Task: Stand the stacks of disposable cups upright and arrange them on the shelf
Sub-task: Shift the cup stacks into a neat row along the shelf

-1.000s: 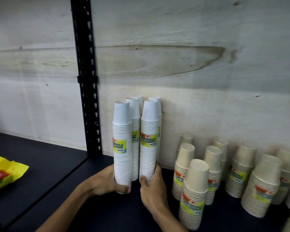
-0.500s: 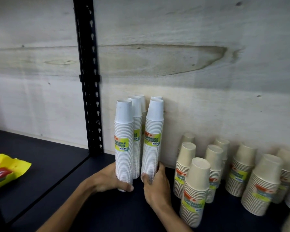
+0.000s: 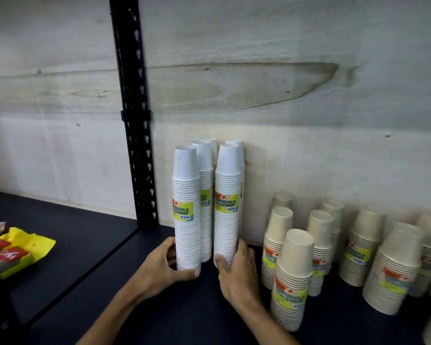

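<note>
We see the right white stack [image 3: 227, 207], tilted half a second ago, now upright beside the left white stack [image 3: 186, 210] on the dark shelf [image 3: 105, 247]. Left hand [image 3: 159, 267] and right hand [image 3: 237, 267] grasp their bases (squaring up, probably).

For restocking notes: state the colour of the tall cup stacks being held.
White, with a yellow-green label; head view.
</note>
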`<action>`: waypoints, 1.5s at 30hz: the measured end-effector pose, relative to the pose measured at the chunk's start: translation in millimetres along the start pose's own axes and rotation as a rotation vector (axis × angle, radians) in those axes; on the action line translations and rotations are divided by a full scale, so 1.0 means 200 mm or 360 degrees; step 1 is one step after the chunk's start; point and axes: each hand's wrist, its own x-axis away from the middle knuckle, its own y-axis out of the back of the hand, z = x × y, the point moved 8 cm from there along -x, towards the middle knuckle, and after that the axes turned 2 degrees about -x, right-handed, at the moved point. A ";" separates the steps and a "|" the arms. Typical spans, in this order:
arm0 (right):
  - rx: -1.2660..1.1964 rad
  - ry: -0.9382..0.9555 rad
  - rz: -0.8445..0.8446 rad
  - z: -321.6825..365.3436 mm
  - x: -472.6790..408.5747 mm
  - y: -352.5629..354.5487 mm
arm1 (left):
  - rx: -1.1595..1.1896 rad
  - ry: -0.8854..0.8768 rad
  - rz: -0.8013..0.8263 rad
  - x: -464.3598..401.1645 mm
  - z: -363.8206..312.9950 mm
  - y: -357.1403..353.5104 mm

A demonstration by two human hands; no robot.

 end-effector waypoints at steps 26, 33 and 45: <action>0.0082 0.0061 0.0334 0.06 0.25 0.09 | -0.0093 -0.0020 -0.0541 0.31 -0.02 0.11; 0.0138 0.0187 0.0452 0.08 0.47 0.31 | -0.0160 -0.0279 -0.0793 0.56 -0.27 0.07; 0.0302 -0.0067 0.0383 -0.23 0.74 1.15 | -0.0012 -0.0628 -0.0149 0.65 -0.77 -0.66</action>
